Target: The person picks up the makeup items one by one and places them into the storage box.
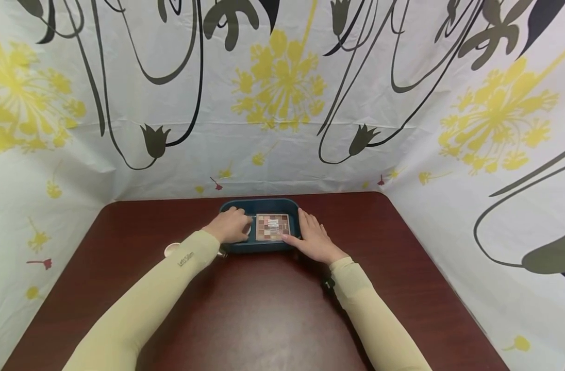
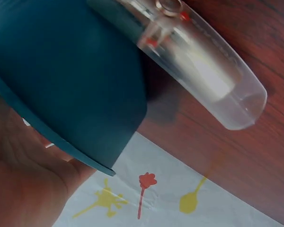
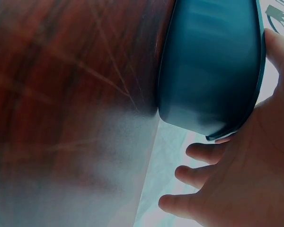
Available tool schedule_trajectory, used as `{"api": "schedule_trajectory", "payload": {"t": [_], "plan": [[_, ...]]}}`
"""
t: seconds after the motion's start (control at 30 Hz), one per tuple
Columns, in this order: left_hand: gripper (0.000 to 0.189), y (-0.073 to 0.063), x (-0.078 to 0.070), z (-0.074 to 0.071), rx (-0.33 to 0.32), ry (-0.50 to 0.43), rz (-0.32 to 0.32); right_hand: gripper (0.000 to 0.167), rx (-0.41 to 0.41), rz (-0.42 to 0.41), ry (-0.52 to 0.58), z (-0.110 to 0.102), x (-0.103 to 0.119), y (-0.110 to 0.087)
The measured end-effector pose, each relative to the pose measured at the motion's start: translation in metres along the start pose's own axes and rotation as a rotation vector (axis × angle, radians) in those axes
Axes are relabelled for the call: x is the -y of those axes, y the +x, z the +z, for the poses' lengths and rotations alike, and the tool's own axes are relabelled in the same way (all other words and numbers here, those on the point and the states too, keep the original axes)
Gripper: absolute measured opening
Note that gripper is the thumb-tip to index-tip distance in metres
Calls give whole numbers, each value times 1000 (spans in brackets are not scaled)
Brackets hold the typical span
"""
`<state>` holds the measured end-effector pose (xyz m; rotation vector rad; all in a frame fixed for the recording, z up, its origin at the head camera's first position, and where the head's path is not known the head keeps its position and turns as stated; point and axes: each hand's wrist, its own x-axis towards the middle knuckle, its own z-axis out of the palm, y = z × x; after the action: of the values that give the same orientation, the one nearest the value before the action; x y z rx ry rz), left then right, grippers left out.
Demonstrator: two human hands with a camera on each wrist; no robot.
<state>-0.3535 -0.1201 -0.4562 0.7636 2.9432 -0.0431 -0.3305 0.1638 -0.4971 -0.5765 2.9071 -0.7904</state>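
A dark blue tray (image 1: 259,247) sits near the table's far edge, its outer wall (image 2: 85,80) large in the left wrist view. Inside it lies a square makeup palette (image 1: 272,228) of brown and pink shades under a clear lid. My left hand (image 1: 232,225) reaches over the tray's left end, fingers curled down, pinching a small white object (image 1: 249,228) that they mostly hide. My right hand (image 1: 316,241) rests at the right end with its thumb over the near rim toward the palette. In the right wrist view, several spread fingers (image 3: 196,176) extend past the tray's corner.
A clear plastic case (image 2: 213,71) with a shiny metal part and red spots lies against the tray's near left side. A round whitish item (image 1: 171,249) is on the reddish-brown table (image 1: 273,309) beside my left forearm. Patterned white cloth (image 1: 273,170) hangs behind the table.
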Motion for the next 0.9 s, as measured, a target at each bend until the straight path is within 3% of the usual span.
{"api": "schedule_trajectory", "payload": {"t": [0.23,0.57,0.9], "plan": [[36,8,7,7,38,11,20,108,-11,-1,14,1,1,-1],[50,10,14,5,99,-5,61,108,-7,8,6,0,2,-1],[47,8,12,4,91,30,86,106,-7,13,6,0,4,-2]]}}
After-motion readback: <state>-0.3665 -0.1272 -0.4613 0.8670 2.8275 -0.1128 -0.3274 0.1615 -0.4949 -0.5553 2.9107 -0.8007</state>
